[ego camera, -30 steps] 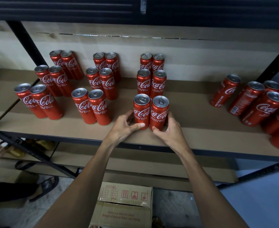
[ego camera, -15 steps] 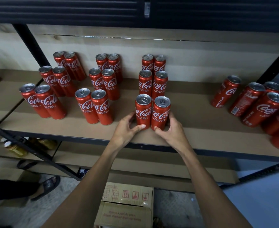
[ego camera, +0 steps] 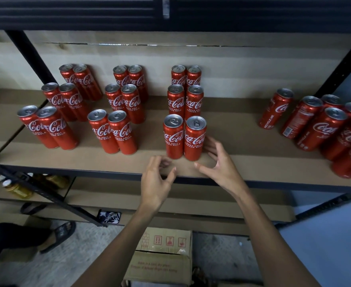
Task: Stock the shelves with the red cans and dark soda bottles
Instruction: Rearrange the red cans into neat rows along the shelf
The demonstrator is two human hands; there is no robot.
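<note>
Red cans stand in pairs on the brown shelf (ego camera: 232,162), in three columns. The front pair of the right column (ego camera: 183,139) stands near the shelf's front edge. My left hand (ego camera: 157,179) hovers just in front of that pair, fingers loosely curled and holding nothing. My right hand (ego camera: 218,164) is beside and in front of the right can, fingers spread and relaxed, off the can. A loose cluster of red cans (ego camera: 323,127) stands at the far right of the shelf. No dark soda bottles are in view.
A cardboard box (ego camera: 164,257) sits on the floor under my arms. A lower shelf (ego camera: 129,193) holds yellowish bottles (ego camera: 19,189) at the left. Black uprights (ego camera: 31,56) frame the shelf. Another person's leg and sandal (ego camera: 56,235) are at the lower left.
Both hands have let go of the front pair of cans and drawn back toward the shelf's front edge. The cans stay where they were placed.
</note>
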